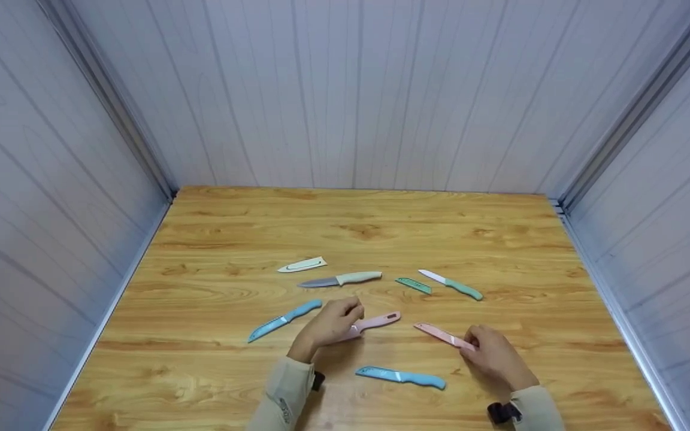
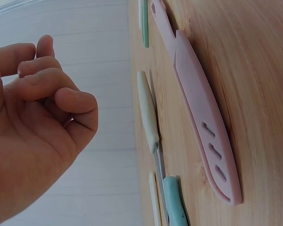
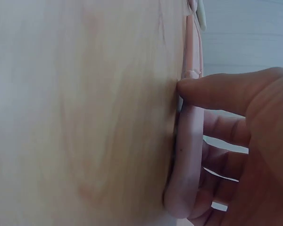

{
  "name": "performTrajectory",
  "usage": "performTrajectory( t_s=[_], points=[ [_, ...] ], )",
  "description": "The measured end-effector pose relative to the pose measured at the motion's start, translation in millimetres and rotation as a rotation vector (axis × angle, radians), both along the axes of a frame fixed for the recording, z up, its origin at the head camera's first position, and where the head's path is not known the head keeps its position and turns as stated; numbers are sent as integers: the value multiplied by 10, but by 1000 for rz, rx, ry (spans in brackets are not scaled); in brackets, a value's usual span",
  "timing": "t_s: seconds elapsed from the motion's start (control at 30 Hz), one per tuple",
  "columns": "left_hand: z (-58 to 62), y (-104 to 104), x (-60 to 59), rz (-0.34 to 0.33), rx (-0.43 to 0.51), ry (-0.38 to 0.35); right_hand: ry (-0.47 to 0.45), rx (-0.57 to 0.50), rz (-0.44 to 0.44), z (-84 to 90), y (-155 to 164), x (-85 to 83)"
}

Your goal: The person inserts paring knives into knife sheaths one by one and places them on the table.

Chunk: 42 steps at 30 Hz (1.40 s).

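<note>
My right hand [image 1: 492, 354] grips the handle of a pink knife [image 1: 438, 333] that lies flat on the wooden table [image 1: 231, 227], blade pointing far left. In the right wrist view the thumb [image 3: 217, 94] presses the pink handle [image 3: 187, 160] and the fingers curl under it. My left hand [image 1: 334, 320] hovers over the near end of a pink sheath [image 1: 379, 322]. In the left wrist view the left hand [image 2: 42, 117] has loosely curled fingers, holds nothing and stays apart from the pink sheath [image 2: 203, 108].
Around the hands lie a blue knife [image 1: 285, 319], a sheathed blue knife [image 1: 402, 376], a cream knife [image 1: 340, 279], a cream sheath [image 1: 303, 264], a green sheath [image 1: 414, 285] and a green knife [image 1: 454, 286]. Grey panel walls close in three sides.
</note>
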<state>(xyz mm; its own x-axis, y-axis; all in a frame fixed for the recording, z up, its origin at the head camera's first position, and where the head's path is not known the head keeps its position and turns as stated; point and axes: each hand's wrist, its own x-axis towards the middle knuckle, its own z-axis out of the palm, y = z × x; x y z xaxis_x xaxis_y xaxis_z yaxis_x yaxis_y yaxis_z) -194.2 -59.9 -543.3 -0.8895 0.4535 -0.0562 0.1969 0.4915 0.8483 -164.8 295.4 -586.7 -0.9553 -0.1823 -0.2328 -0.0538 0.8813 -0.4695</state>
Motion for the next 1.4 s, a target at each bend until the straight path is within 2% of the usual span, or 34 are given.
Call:
performTrajectory(
  t_s=[0.27, 0.63, 0.77, 0.97, 1.07, 1.23, 1.4],
  points=[
    [14, -10, -3, -11, 4, 71, 56, -9, 25, 4, 8, 2],
    [48, -82, -29, 0, 5, 7, -1, -40, -24, 36, 23, -31],
    [61, -126, -54, -1, 21, 18, -16, -42, -39, 56, 23, -45],
    [85, -225, -103, 11, -28, 70, -22, -42, -43, 76, 22, -52],
    [92, -288, -140, 15, -47, 96, -8, -42, -41, 79, 11, -48],
    [112, -411, -211, 25, -59, 115, 65, -48, -8, 71, -27, -46],
    [139, -542, -282, 69, -97, 109, 101, -64, 15, 91, -72, -43]
  ],
)
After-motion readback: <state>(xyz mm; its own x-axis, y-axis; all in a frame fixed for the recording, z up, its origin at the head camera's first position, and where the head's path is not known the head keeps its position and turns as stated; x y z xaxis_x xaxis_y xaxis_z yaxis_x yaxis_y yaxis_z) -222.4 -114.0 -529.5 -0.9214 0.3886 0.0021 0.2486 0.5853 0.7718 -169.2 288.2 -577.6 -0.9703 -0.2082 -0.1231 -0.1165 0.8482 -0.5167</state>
